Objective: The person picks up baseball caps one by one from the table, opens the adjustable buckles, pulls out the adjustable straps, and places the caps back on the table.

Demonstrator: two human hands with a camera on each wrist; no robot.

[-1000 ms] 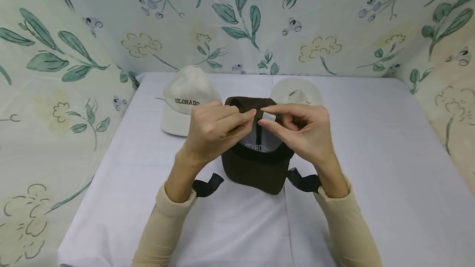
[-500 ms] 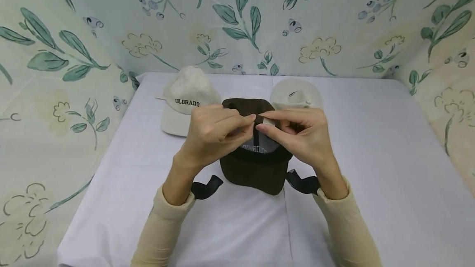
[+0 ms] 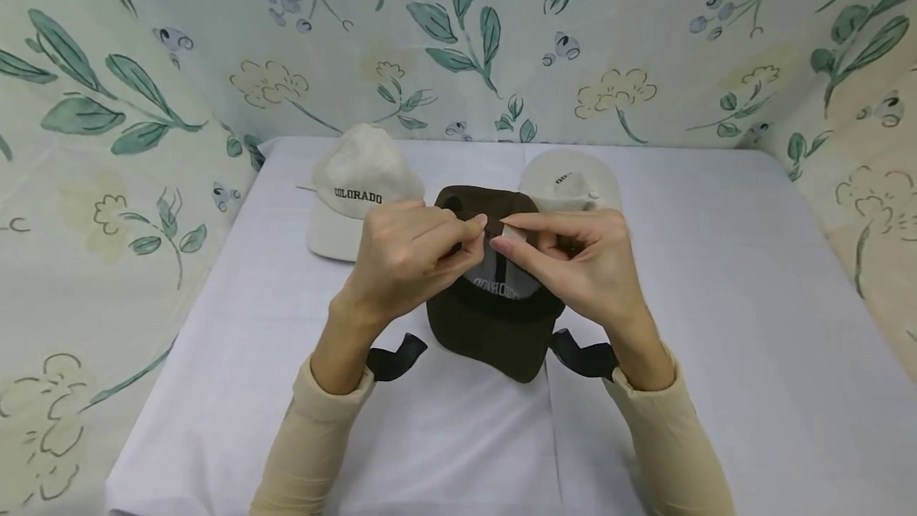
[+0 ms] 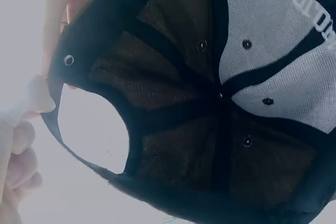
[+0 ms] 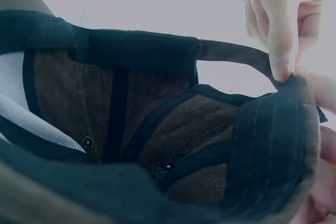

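Observation:
A dark brown cap (image 3: 494, 337) hangs upside down between my hands in the head view, its brim toward me and mirrored lettering showing inside. My left hand (image 3: 411, 257) pinches the narrow strap (image 5: 236, 52) at the cap's back opening between thumb and index finger. Beside it, my right hand (image 3: 580, 253) pinches the same back closure at a small silvery buckle (image 3: 513, 234), partly covered by the fingertips. From the left wrist, the cap's inside (image 4: 184, 72) shows dark seam tapes and white mesh panels. The exact threading of strap and buckle is hidden.
A cream cap (image 3: 365, 173) lettered COLORADO stands at the back left of the white-covered table (image 3: 731, 301). Another cream cap (image 3: 569, 173) lies behind my right hand. Floral cloth (image 3: 530, 38) hangs around the table's back and sides.
Both hands keep their pinch on the strap, shifting only slightly. The silvery buckle, facing up plainly a second ago, is now tilted and more covered by my right fingertips.

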